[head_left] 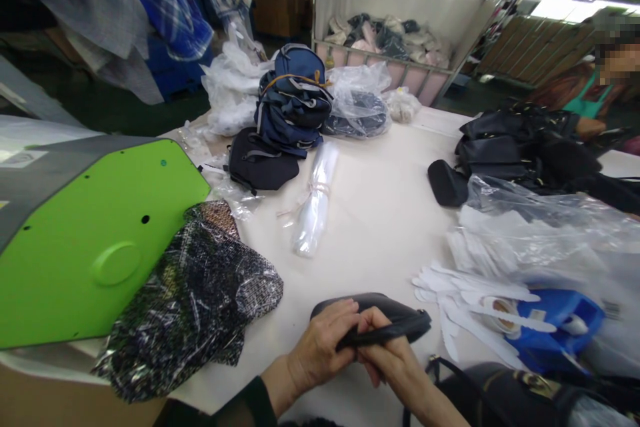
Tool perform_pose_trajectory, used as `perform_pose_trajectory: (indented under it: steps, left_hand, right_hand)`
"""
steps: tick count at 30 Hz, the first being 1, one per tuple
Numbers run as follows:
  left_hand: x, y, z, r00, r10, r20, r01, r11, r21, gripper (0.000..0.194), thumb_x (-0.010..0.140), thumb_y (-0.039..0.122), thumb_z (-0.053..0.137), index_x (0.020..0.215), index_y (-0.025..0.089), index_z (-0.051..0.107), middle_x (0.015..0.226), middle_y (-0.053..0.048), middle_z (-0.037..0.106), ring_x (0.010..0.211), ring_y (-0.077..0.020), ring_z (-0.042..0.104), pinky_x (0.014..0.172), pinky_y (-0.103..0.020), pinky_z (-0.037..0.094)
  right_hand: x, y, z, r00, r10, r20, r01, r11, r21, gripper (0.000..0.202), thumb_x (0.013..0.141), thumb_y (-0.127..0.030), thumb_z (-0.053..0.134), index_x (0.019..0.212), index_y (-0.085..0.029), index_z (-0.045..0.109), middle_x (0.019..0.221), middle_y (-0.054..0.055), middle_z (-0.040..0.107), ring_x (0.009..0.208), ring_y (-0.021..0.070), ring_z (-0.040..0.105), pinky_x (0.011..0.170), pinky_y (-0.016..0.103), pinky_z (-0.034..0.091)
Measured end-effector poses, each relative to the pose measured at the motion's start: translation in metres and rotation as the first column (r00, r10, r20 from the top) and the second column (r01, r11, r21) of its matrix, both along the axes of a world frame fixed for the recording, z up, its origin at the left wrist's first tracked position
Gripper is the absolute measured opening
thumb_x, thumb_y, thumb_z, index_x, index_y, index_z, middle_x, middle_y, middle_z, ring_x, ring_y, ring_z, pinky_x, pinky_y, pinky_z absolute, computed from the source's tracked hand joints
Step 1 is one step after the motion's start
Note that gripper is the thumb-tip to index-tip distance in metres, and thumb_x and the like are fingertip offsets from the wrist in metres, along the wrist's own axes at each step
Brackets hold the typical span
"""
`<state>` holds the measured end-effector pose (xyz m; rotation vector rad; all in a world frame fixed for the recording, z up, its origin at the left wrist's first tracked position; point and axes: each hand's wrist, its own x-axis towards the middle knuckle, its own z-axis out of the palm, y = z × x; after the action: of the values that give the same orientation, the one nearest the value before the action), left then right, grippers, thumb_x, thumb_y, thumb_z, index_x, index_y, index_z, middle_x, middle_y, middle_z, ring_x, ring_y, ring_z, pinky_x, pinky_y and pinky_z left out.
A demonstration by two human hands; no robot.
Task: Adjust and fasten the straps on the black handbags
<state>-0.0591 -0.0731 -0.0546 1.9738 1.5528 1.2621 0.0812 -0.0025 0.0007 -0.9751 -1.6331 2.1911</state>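
Note:
A small black bag (400,312) lies at the front of the white table, tilted, with a dark band or edge raised towards me. My left hand (323,340) is closed on the left end of that raised part, its fingers lying over the bag. On the right, my right hand (384,347) wraps its fingers round the same part, close beside the left. Both hands hide some of the bag, so I cannot tell whether the raised part is a strap or a flap. Nearest on the right are white paper strips (450,287) and a blue tape dispenser (555,327).
Left stands a green-sided machine (100,233) with a crumpled black-and-silver sheet (200,300) against it. A roll of clear plastic (316,207) and a navy backpack (295,100) lie ahead. Black bags (505,153) are piled at right, near another person (595,93). A black handbag (500,393) sits front right.

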Motion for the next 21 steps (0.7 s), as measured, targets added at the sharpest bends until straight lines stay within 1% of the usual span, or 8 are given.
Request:
perform_pose_trajectory:
  steps: [6, 12, 14, 15, 16, 18, 20, 21]
  left_hand:
    - [0.006, 0.006, -0.001, 0.985, 0.076, 0.157, -0.065, 0.995, -0.071, 0.042, 0.071, 0.012, 0.062, 0.112, 0.016, 0.053, 0.11, -0.014, 0.066, 0.106, -0.0253, 0.06, 0.095, -0.042, 0.049]
    - [0.005, 0.002, -0.002, 0.988, 0.085, 0.128, -0.095, 0.993, 0.075, 0.023, 0.074, 0.017, 0.061, 0.098, 0.018, 0.061, 0.105, -0.013, 0.068, 0.101, -0.0257, 0.063, 0.089, -0.043, 0.052]
    - [0.005, 0.002, -0.001, 0.986, 0.107, 0.127, -0.116, 0.991, 0.066, 0.018, 0.074, 0.017, 0.062, 0.093, 0.018, 0.062, 0.105, -0.013, 0.069, 0.101, -0.0261, 0.063, 0.087, -0.043, 0.052]
    - [0.005, 0.002, 0.0, 0.985, 0.112, 0.135, -0.119, 0.992, 0.048, 0.018, 0.073, 0.017, 0.063, 0.092, 0.019, 0.062, 0.105, -0.012, 0.069, 0.101, -0.0261, 0.063, 0.086, -0.043, 0.052]
    - [0.005, 0.003, 0.002, 0.982, 0.115, 0.147, -0.12, 0.992, 0.023, 0.019, 0.072, 0.016, 0.064, 0.091, 0.019, 0.062, 0.105, -0.012, 0.069, 0.101, -0.026, 0.063, 0.086, -0.042, 0.052]
    - [0.004, 0.004, 0.006, 0.978, 0.116, 0.171, -0.111, 0.993, -0.04, 0.021, 0.07, 0.015, 0.067, 0.09, 0.019, 0.063, 0.105, -0.012, 0.069, 0.101, -0.026, 0.062, 0.086, -0.042, 0.051]
    - [0.002, 0.001, 0.011, 0.975, 0.113, 0.192, -0.092, 0.989, -0.117, 0.023, 0.067, 0.016, 0.071, 0.089, 0.019, 0.064, 0.106, -0.012, 0.068, 0.102, -0.0266, 0.061, 0.088, -0.043, 0.05]
    - [0.0, -0.001, 0.014, 0.973, 0.108, 0.203, -0.076, 0.984, -0.16, 0.026, 0.065, 0.016, 0.071, 0.09, 0.018, 0.064, 0.108, -0.012, 0.067, 0.104, -0.027, 0.06, 0.09, -0.043, 0.048]
  right_hand:
    - [-0.009, 0.003, -0.001, 1.0, -0.005, 0.015, 0.006, 0.999, -0.038, 0.025, 0.079, -0.041, 0.056, 0.084, -0.019, 0.045, 0.052, -0.01, 0.045, 0.036, 0.0046, 0.039, 0.036, 0.017, 0.026]
    - [0.01, 0.006, 0.009, 0.998, 0.065, 0.027, -0.062, 0.994, -0.096, 0.033, 0.076, -0.045, 0.061, 0.091, -0.019, 0.047, 0.06, -0.005, 0.053, 0.051, 0.01, 0.054, 0.049, 0.022, 0.042]
    - [0.023, 0.005, 0.009, 0.993, 0.067, 0.1, -0.065, 0.998, -0.02, 0.03, 0.076, -0.043, 0.061, 0.09, -0.019, 0.05, 0.067, -0.002, 0.057, 0.057, 0.0126, 0.058, 0.054, 0.025, 0.047]
    - [0.029, 0.005, 0.007, 0.986, 0.052, 0.156, -0.068, 0.993, 0.099, 0.025, 0.078, -0.041, 0.06, 0.09, -0.019, 0.053, 0.07, -0.001, 0.059, 0.061, 0.014, 0.06, 0.057, 0.026, 0.049]
    - [0.035, 0.005, 0.004, 0.978, 0.019, 0.21, -0.076, 0.961, 0.267, 0.02, 0.081, -0.038, 0.057, 0.09, -0.02, 0.056, 0.074, 0.001, 0.062, 0.065, 0.0156, 0.062, 0.06, 0.028, 0.051]
    - [0.044, 0.004, -0.003, 0.962, -0.085, 0.261, -0.099, 0.779, 0.619, 0.018, 0.086, -0.03, 0.05, 0.096, -0.021, 0.061, 0.087, 0.006, 0.065, 0.08, 0.0187, 0.064, 0.071, 0.03, 0.053]
    - [0.046, 0.003, -0.01, 0.959, -0.163, 0.23, -0.099, 0.569, 0.816, 0.025, 0.086, -0.025, 0.05, 0.109, -0.022, 0.06, 0.1, 0.009, 0.065, 0.095, 0.0208, 0.063, 0.081, 0.031, 0.053]
    - [0.045, 0.002, -0.013, 0.96, -0.183, 0.213, -0.094, 0.503, 0.859, 0.028, 0.086, -0.025, 0.05, 0.113, -0.022, 0.059, 0.102, 0.01, 0.064, 0.096, 0.0211, 0.063, 0.08, 0.03, 0.054]
